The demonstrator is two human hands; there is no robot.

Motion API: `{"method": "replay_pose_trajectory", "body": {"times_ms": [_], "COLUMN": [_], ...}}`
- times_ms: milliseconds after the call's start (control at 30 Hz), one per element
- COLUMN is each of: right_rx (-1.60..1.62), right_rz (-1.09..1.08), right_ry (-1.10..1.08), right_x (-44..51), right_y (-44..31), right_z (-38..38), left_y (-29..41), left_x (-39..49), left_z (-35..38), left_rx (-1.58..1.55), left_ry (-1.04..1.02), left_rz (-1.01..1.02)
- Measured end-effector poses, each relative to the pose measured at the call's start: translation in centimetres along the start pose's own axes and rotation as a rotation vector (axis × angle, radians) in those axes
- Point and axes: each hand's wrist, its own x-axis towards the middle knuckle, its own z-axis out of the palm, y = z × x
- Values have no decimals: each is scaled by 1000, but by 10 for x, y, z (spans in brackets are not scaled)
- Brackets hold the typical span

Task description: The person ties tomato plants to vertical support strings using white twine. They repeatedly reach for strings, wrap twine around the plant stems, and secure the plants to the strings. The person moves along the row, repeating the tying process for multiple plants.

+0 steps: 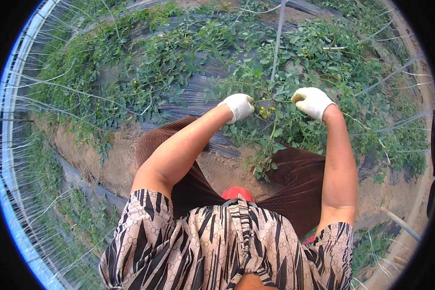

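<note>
My left hand [239, 108], in a white glove, reaches in over a tomato plant [272, 121]. Its fingers curl beside a cluster of yellow flowers [265, 111]; what they hold, if anything, is hidden. To the right, above the leaves, my right hand [313, 102] wears a matching glove with discoloured fingertips. Those fingers are curled in too, and I cannot make out anything between them. Between the two hands, a pale string [277, 43] runs up from the foliage.
Leafy plants sprawl over dark plastic mulch film [197, 92] ahead. Bare soil [221, 168] lies between my knees, with a red object [238, 193] under me. Several strings slant up at both sides. A pole [400, 224] juts in at the lower right.
</note>
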Motion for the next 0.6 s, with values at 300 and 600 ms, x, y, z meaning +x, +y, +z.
{"method": "replay_pose_trajectory", "body": {"times_ms": [300,600], "right_rx": [169,666], "right_rz": [-141,-180], "right_ry": [167,45], "right_x": [-25,-58], "right_y": [-42,-71], "right_z": [-15,17], "left_y": [-28,-203], "left_x": [-143,-290], "left_z": [-102,-221], "left_rx": [-586,-765], "left_ry": [732,1733], "left_rz": [238,-62]}}
